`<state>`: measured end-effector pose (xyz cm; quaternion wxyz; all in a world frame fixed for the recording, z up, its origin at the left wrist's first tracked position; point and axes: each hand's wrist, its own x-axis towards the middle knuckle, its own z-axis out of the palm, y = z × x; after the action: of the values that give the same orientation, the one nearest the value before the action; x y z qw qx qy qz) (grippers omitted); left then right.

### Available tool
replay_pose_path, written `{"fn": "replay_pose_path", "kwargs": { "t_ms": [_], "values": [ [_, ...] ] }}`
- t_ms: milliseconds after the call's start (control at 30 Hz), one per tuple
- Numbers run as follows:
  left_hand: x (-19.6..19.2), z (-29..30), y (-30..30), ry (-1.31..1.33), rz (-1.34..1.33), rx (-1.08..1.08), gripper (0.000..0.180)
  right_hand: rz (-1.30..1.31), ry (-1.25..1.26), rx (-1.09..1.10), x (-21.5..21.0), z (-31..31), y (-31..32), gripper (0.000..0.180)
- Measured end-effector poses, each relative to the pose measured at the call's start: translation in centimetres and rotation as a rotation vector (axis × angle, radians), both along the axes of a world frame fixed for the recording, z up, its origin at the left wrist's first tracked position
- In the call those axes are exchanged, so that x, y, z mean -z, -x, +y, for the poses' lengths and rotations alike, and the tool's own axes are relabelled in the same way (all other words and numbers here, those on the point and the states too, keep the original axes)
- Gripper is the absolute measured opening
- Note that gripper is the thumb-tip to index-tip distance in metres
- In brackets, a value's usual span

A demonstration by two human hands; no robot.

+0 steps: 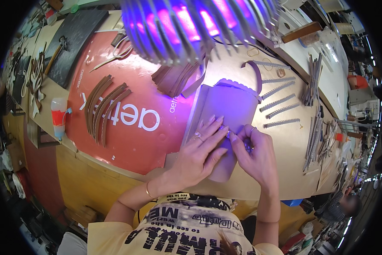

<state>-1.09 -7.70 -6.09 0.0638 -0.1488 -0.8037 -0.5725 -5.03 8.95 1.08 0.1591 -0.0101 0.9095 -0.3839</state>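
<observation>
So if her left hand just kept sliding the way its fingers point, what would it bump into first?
Probably the right hand: the left hand lies flat on the leather panel, fingers aimed up and right, tips already about touching it.

The leather piece [229, 114] looks pale violet under the purple and pink lamp [199, 25]. The mat [127, 140] is red with white letters. The curved strips [106, 106] are brown. The tabletop [288, 144] is light tan. The glue bottle [59, 117] is clear with an orange middle. The shirt [178, 229] is yellow with black print.
</observation>
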Motion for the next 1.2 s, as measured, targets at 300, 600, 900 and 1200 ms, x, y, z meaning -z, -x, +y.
{"fn": "replay_pose_path", "kwargs": {
  "t_ms": [300,600,900,1200],
  "values": [
    [1.2,-0.5,-0.1,0.017,0.015,0.131,0.053,-0.076,0.146,0.069,0.5,3.6,-2.2,0.03],
    [0.9,-0.5,0.1,0.105,0.016,0.146,0.053,-0.113,0.201,0.064,2.1,4.8,-2.3,0.032],
    [0.6,-0.6,0.1,0.152,-0.013,0.151,0.052,-0.232,0.332,0.148,4.7,5.5,-2.6,0.032],
    [0.5,-0.5,0.0,0.213,-0.009,0.126,0.047,-0.319,0.643,0.276,7.5,7.4,-4.4,0.034]
  ]
}}
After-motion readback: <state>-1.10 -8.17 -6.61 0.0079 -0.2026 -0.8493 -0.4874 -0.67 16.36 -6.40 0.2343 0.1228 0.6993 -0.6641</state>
